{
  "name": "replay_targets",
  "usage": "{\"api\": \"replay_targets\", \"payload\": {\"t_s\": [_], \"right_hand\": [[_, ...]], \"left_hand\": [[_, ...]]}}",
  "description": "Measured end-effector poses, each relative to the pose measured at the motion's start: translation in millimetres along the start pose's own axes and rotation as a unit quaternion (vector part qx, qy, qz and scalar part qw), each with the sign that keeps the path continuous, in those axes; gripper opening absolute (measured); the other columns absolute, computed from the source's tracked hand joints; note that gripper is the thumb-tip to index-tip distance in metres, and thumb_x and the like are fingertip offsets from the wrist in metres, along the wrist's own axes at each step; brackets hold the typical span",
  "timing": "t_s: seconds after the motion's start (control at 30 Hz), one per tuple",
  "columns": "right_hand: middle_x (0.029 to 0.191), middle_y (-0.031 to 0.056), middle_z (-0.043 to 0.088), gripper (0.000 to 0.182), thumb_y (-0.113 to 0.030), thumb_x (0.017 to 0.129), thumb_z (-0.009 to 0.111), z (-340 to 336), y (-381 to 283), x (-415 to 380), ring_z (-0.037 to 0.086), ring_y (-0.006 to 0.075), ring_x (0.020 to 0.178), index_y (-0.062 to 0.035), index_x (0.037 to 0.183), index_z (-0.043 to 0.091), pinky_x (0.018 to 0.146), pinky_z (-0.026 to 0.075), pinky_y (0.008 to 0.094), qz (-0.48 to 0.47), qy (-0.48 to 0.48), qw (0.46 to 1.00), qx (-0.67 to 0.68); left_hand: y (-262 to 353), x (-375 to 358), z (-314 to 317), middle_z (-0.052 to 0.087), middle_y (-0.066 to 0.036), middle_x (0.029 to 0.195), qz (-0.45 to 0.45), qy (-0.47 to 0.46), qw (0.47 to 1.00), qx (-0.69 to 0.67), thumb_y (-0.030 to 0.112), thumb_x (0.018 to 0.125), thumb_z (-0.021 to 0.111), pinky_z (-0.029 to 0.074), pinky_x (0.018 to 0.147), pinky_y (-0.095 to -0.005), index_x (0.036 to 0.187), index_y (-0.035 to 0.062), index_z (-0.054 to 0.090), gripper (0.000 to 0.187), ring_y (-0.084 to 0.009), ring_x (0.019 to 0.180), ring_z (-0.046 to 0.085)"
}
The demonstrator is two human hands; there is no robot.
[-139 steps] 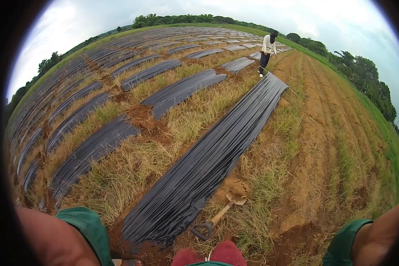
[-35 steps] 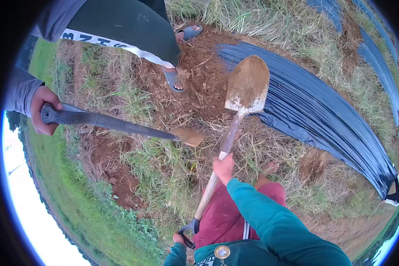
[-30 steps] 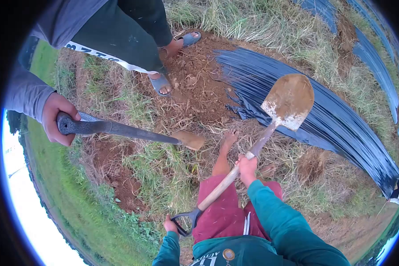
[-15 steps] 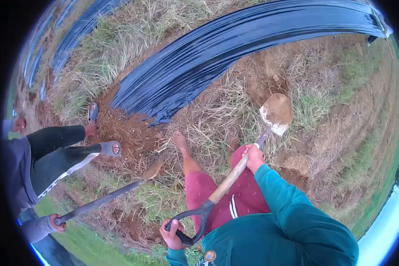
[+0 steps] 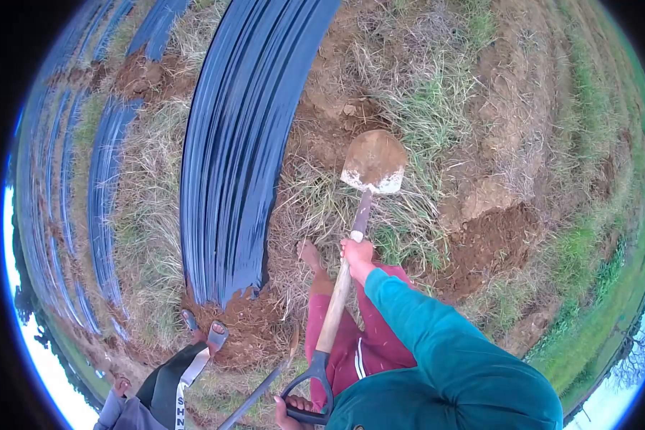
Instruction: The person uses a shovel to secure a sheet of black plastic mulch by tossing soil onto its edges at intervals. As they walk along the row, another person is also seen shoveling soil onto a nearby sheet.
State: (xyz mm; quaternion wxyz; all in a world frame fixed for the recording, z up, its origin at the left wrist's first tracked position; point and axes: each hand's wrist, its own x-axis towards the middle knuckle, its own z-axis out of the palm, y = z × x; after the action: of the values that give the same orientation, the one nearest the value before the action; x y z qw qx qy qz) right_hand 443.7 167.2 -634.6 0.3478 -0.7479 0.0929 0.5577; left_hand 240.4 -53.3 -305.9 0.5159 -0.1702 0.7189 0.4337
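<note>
I hold a shovel [image 5: 340,287] with a wooden shaft and a soil-stained blade [image 5: 373,160]. My right hand [image 5: 356,251] grips the shaft just below the metal neck. My left hand [image 5: 294,410] is closed on the black D-handle at the bottom of the view. The blade hovers over dry grass beside a dug patch of red soil [image 5: 330,125]. A long strip of black plastic sheet [image 5: 244,143] lies to the left of the blade. My bare foot [image 5: 309,253] stands on the grass under the shaft.
Another person's legs in sandals [image 5: 208,333] stand at the sheet's end on loose red earth [image 5: 247,326], with their tool's shaft [image 5: 254,398] beside me. A soil mound [image 5: 491,240] lies right. More plastic strips [image 5: 100,179] run at left.
My view has swung round, so the plastic sheet now runs upright at left. The shovel blade has moved from the right toward the dug patch ahead. The other person has dropped to the bottom left.
</note>
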Motion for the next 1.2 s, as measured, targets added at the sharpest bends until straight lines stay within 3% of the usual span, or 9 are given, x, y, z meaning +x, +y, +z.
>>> {"api": "replay_targets", "payload": {"t_s": [0.1,0.27,0.33,0.5,0.67,0.83,0.9,1.07,1.2], "right_hand": [[0.064,0.0079,0.061,0.011,-0.006,0.080,0.069,26,-10,2,0.056,0.0156,0.048,0.0030,0.077,0.063,0.043,0.042,0.0336,0.004,0.005,0.999,0.046],[0.063,0.0077,0.060,0.007,0.000,0.081,0.065,69,-72,50,0.054,0.0149,0.047,0.0052,0.079,0.061,0.042,0.041,0.0304,-0.068,0.047,0.997,-0.009],[0.065,0.0094,0.060,0.021,-0.009,0.082,0.068,73,-125,73,0.057,0.0168,0.050,0.0074,0.089,0.058,0.046,0.046,0.0329,-0.163,0.039,0.983,-0.072],[0.085,0.0201,0.066,0.044,-0.018,0.085,0.064,64,-238,220,0.067,0.0233,0.066,0.0116,0.113,0.047,0.058,0.054,0.0379,-0.204,0.040,0.958,-0.197],[0.095,0.0272,0.068,0.047,-0.023,0.085,0.062,47,-237,296,0.070,0.0343,0.077,0.0126,0.112,0.049,0.070,0.057,0.0414,-0.156,0.068,0.937,-0.307],[0.103,0.0358,0.062,0.053,-0.026,0.089,0.059,49,-91,170,0.062,0.0502,0.099,0.0083,0.123,0.037,0.091,0.049,0.0503,-0.109,0.148,0.923,-0.337],[0.101,0.0371,0.062,0.051,-0.023,0.088,0.060,51,-61,125,0.062,0.0501,0.096,0.0076,0.121,0.037,0.088,0.050,0.0511,-0.076,0.139,0.936,-0.315],[0.103,0.0354,0.062,0.052,-0.018,0.084,0.063,58,-97,56,0.062,0.0506,0.097,0.0076,0.121,0.037,0.085,0.052,0.0508,-0.041,0.117,0.958,-0.258],[0.092,0.0272,0.064,0.051,-0.018,0.083,0.066,46,-125,98,0.067,0.0411,0.086,0.0032,0.121,0.040,0.076,0.054,0.0485,-0.104,0.151,0.947,-0.264]], "left_hand": [[30,10,9,0.067,-0.016,0.077,-0.056,-0.234,0.967,-0.088,0.049,0.089,0.066,0.049,0.074,-0.0346,0.085,0.0000,0.065,0.049,-0.0241,0.071,0.061],[37,109,41,0.045,-0.006,0.059,-0.069,-0.104,0.992,0.017,0.055,0.099,0.045,0.042,0.054,-0.0372,0.066,0.0089,0.046,0.056,-0.0213,0.054,0.045],[15,183,67,0.051,-0.009,0.065,-0.025,-0.192,0.981,0.004,0.037,0.101,0.048,0.048,0.058,-0.0357,0.072,0.0040,0.049,0.044,-0.0194,0.059,0.053],[-9,244,292,0.067,-0.020,0.096,-0.025,-0.452,0.875,0.168,0.049,0.103,0.040,0.049,0.093,-0.0420,0.086,-0.0044,0.060,0.059,-0.0281,0.096,0.065],[-26,240,369,0.070,-0.019,0.091,-0.109,-0.351,0.905,0.212,0.037,0.100,0.056,0.050,0.091,-0.0372,0.091,-0.0048,0.064,0.044,-0.0250,0.090,0.068],[5,208,231,0.066,-0.014,0.090,-0.077,-0.220,0.884,0.406,0.025,0.096,0.061,0.052,0.078,-0.0362,0.098,-0.0073,0.062,0.032,-0.0217,0.083,0.066],[38,174,217,0.066,-0.017,0.074,-0.094,-0.091,0.917,0.376,0.016,0.091,0.062,0.054,0.077,-0.0400,0.076,-0.0040,0.061,0.025,-0.0280,0.076,0.067],[65,148,198,0.055,-0.005,0.063,-0.068,-0.050,0.934,0.346,0.040,0.096,0.058,0.044,0.058,-0.0325,0.080,0.0044,0.064,0.039,-0.0190,0.059,0.051],[41,154,227,0.063,-0.015,0.071,-0.124,-0.099,0.947,0.281,0.013,0.087,0.061,0.054,0.072,-0.0419,0.075,-0.0022,0.060,0.020,-0.0288,0.070,0.064]]}}
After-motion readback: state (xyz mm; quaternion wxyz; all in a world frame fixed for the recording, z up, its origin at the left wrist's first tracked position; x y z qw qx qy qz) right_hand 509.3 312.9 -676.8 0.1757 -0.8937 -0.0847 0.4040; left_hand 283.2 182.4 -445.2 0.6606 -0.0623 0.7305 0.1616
